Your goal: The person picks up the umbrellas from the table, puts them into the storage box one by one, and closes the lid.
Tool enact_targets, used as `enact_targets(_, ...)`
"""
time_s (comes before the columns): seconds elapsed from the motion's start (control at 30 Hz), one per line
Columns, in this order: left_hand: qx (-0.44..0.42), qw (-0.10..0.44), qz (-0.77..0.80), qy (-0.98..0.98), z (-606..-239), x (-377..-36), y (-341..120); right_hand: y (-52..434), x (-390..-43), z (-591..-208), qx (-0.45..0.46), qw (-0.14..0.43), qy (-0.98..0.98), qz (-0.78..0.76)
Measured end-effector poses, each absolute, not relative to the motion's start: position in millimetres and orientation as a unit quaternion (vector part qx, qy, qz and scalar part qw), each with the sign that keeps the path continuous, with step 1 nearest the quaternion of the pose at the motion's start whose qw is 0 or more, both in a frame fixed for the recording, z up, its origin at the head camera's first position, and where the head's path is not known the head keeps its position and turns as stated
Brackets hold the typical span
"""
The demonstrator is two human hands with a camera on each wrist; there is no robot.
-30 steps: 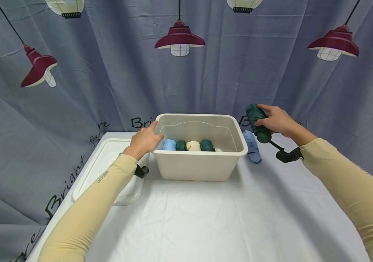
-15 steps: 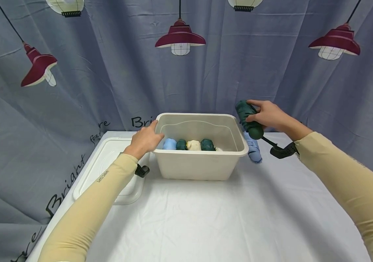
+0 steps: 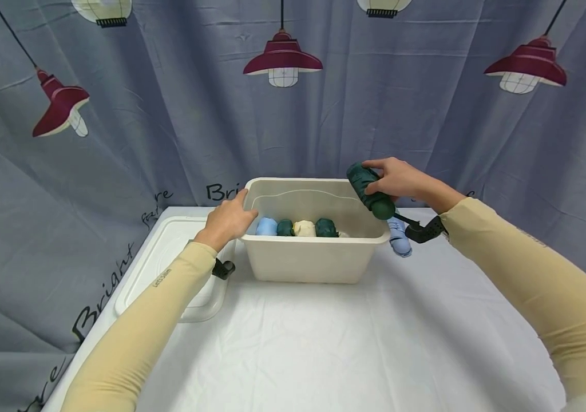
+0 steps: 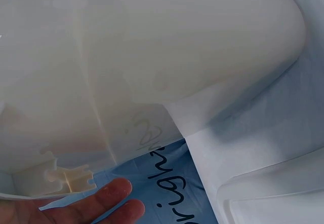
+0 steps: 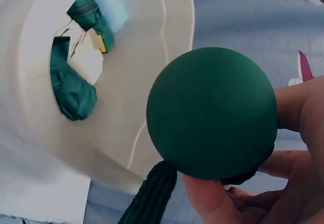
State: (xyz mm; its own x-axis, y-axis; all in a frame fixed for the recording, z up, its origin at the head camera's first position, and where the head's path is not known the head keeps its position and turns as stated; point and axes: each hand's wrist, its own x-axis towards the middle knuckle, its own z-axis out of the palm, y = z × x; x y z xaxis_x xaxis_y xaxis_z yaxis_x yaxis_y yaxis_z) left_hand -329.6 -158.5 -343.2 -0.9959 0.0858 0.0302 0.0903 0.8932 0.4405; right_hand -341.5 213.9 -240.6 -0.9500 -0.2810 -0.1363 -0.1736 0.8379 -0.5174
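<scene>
Right hand [image 3: 398, 178]: fingers and thumb are curled round a dark green folded umbrella [image 3: 370, 191], which is held tilted above the right rim of the bin.
Left hand [image 3: 228, 220]: fingers lie loosely straight and are laid against the left rim of the cream plastic storage bin [image 3: 313, 260].
Bin contents: blue, green and cream rolled umbrellas [image 3: 297, 228] are lined up just beyond the left fingertips.
Light blue umbrella [image 3: 399, 239]: lies on the white tablecloth [image 3: 324, 343], below the right fingers.
Lid [image 3: 169, 269]: lies flat under the left forearm.
Writing: "Let's Slim" is printed on the left sleeve [image 3: 161, 277]; "Bright" is read on the backdrop curtain [image 3: 102, 292].
</scene>
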Motion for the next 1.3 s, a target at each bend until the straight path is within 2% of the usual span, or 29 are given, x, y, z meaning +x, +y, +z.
enact_targets(1.03,-0.039,0.001,-0.224,-0.974,-344.8,-325.7,-158.8,155.6,-381.3,-274.4,-0.131,0.285,0.939,-0.144)
enact_targets(1.3,-0.038,0.001,-0.219,-0.975,-343.3,-326.7,-157.1,152.5,-392.6,-286.7,-0.122,0.297,0.941,-0.106)
